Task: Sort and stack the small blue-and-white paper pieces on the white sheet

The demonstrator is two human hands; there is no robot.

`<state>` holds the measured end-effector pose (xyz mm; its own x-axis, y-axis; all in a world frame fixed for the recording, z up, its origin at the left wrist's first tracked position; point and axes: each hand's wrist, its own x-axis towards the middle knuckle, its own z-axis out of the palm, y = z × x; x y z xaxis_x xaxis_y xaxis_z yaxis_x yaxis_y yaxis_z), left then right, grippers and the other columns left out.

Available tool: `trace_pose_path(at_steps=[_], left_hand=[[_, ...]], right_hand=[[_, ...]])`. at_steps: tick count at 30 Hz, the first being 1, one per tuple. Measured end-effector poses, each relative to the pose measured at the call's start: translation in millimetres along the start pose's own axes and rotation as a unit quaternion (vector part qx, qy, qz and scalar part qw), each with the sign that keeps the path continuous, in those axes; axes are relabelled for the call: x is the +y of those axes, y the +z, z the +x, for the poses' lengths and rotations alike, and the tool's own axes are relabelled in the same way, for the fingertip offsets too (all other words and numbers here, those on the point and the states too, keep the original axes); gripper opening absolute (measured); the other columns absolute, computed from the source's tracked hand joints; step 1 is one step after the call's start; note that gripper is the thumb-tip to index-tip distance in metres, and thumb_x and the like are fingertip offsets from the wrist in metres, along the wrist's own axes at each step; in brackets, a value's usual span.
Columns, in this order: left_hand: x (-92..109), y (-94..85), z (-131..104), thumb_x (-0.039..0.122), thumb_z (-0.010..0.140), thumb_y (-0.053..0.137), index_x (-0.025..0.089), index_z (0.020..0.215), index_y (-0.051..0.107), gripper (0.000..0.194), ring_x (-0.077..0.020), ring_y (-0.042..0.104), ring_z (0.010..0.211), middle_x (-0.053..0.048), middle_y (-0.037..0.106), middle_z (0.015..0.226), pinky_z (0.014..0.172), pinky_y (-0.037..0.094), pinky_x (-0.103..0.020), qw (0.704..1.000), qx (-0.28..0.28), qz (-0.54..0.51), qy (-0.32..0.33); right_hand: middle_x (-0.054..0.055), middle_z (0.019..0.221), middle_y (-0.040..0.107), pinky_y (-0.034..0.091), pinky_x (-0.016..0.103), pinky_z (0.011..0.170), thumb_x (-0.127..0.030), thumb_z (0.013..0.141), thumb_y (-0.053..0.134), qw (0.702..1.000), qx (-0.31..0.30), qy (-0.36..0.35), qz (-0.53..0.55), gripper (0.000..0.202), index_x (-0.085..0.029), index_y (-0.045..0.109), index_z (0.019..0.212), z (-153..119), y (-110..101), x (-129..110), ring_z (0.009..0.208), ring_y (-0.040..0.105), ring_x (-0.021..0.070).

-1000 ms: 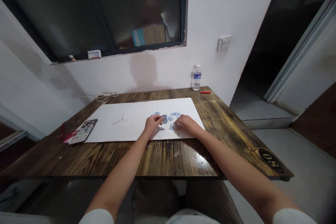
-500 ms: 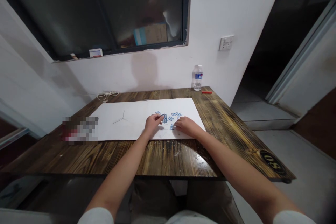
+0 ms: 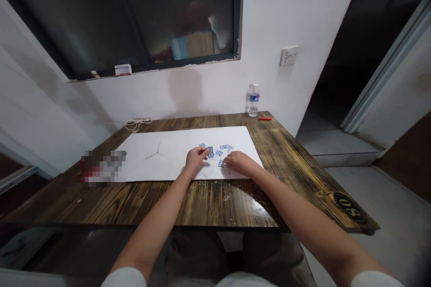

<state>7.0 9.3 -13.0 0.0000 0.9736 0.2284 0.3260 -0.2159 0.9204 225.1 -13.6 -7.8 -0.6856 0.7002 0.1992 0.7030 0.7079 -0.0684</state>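
Several small blue-and-white pieces lie scattered on the right part of a white board. My left hand has its thumb and fingertips pinched together at a darker-edged blue piece, held just over the board. To the right, my right hand is curled above the board, its fingertips close to another blue piece; whether something small is between them is too small to tell. Thin dark lines forming three branches are on the board's left part.
A bottle and a red pen stand and lie at the back right of the wooden table. A white cable is coiled at the back left. A blurred patch covers something at the board's left end.
Both hands have stayed almost in place over the board. The view has shifted very slightly.
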Motion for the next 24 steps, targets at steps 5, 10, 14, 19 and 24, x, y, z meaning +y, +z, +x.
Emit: trace_pose_path(at_steps=[5, 10, 14, 19, 24], left_hand=[[3.7, 0.4, -2.2, 0.054, 0.065, 0.070, 0.016, 0.071, 0.065, 0.039, -0.0132, 0.056, 0.057, -0.001, 0.061, 0.060, 0.053, 0.047, -0.026, 1.000, 0.000, -0.002, -0.006], [3.8, 0.1, -2.2, 0.055, 0.064, 0.070, 0.016, 0.070, 0.064, 0.041, -0.0132, 0.055, 0.056, 0.000, 0.060, 0.059, 0.052, 0.046, -0.025, 1.000, -0.002, -0.005, -0.007], [0.5, -0.4, 0.0, 0.052, 0.066, 0.070, 0.016, 0.070, 0.065, 0.037, -0.0133, 0.056, 0.056, 0.000, 0.060, 0.058, 0.054, 0.046, -0.026, 1.000, -0.002, 0.001, 0.002], [-2.5, -0.3, 1.7, 0.050, 0.067, 0.069, 0.016, 0.070, 0.065, 0.035, -0.0133, 0.056, 0.056, 0.000, 0.061, 0.059, 0.056, 0.046, -0.027, 1.000, -0.007, 0.008, 0.005], [-0.2, -0.5, 0.4, 0.052, 0.066, 0.070, 0.016, 0.071, 0.065, 0.037, -0.0136, 0.056, 0.057, 0.000, 0.061, 0.060, 0.055, 0.047, -0.027, 1.000, -0.006, 0.003, 0.002]], right_hand=[[0.010, 0.090, 0.071, 0.040, 0.027, 0.076, -0.012, 0.087, 0.054, 1.000, -0.002, 0.005, -0.001, 0.020, -0.014, 0.070, 0.099, 0.2, 0.5, -1.6, 0.084, 0.063, 0.0193], [0.010, 0.089, 0.071, 0.040, 0.027, 0.077, -0.015, 0.089, 0.054, 1.000, 0.006, 0.011, 0.005, 0.018, -0.014, 0.071, 0.096, -0.1, -1.6, -3.6, 0.086, 0.063, 0.0191], [0.010, 0.087, 0.072, 0.041, 0.026, 0.075, -0.021, 0.090, 0.055, 0.999, -0.011, 0.030, 0.008, 0.018, -0.017, 0.072, 0.094, -0.9, -5.0, -3.7, 0.084, 0.064, 0.0195], [0.011, 0.089, 0.072, 0.041, 0.026, 0.076, -0.023, 0.088, 0.058, 0.998, -0.018, 0.055, 0.017, 0.019, -0.018, 0.073, 0.098, -1.5, -6.2, -5.4, 0.085, 0.065, 0.0200], [0.011, 0.090, 0.073, 0.042, 0.026, 0.076, -0.020, 0.088, 0.056, 0.998, -0.024, 0.059, 0.013, 0.021, -0.018, 0.073, 0.099, -1.3, -6.7, -8.4, 0.086, 0.065, 0.0203]])
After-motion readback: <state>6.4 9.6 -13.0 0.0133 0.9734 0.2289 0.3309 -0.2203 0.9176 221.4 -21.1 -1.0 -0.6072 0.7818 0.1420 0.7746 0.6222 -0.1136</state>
